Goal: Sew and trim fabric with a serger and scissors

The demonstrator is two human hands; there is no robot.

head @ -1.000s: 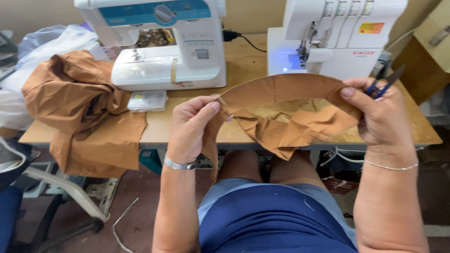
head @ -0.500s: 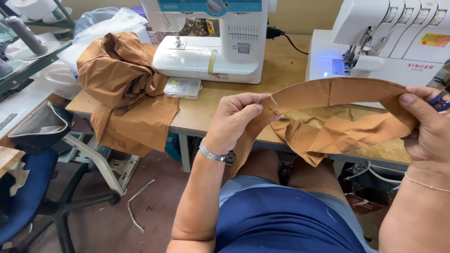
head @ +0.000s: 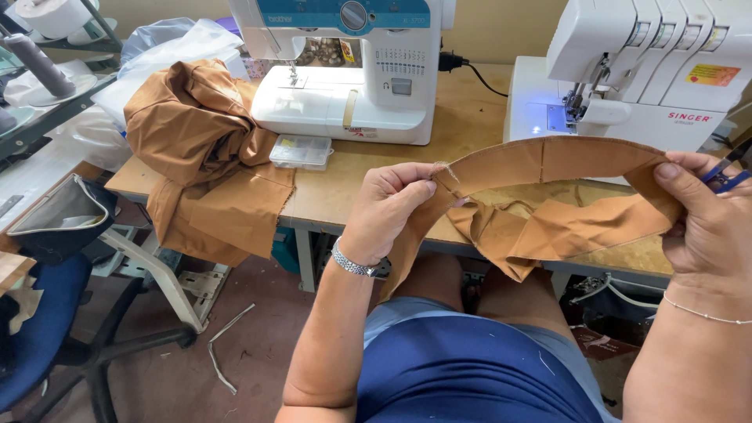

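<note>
I hold the brown fabric strip [head: 540, 160] stretched in front of the wooden table [head: 470, 125], left hand [head: 388, 207] pinching one end, right hand [head: 701, 215] gripping the other along with blue-handled scissors [head: 724, 176]

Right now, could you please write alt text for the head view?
Two hands, left and right, stretch a brown fabric band above a wooden table bearing two white sewing machines and piled brown cloth.
</note>
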